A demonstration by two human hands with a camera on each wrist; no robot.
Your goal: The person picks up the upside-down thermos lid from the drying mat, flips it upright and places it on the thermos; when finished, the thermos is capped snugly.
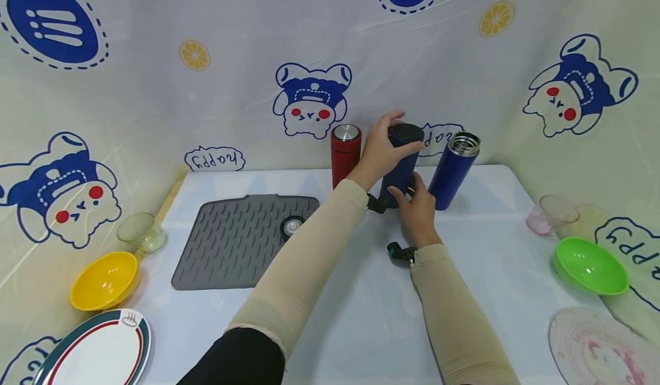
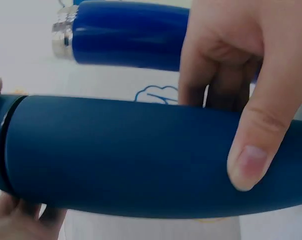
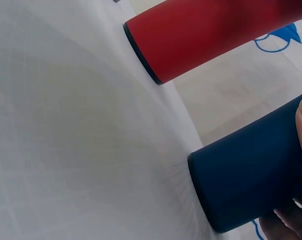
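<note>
A dark navy thermos [image 1: 400, 173] stands upright at the back of the table. My left hand [image 1: 382, 149] grips its lid from above, thumb and fingers spread around the rim. Lower down, my right hand [image 1: 419, 212] holds the thermos body, the thumb pressing its side in the left wrist view. To its left stands a red thermos [image 1: 344, 158] with a steel-topped lid. On the right, a bright blue thermos [image 1: 454, 170] shows a bare steel neck. A round black-and-steel lid [image 1: 292, 226] lies on a grey ridged mat [image 1: 232, 247].
Along the left side are a clear glass cup [image 1: 141, 233], a yellow bowl [image 1: 105, 282] and a rimmed plate [image 1: 98, 350]. On the right are a pinkish glass cup [image 1: 554, 216], a green bowl [image 1: 590, 266] and a pink-patterned plate [image 1: 603, 345]. A printed cloth wall rises behind.
</note>
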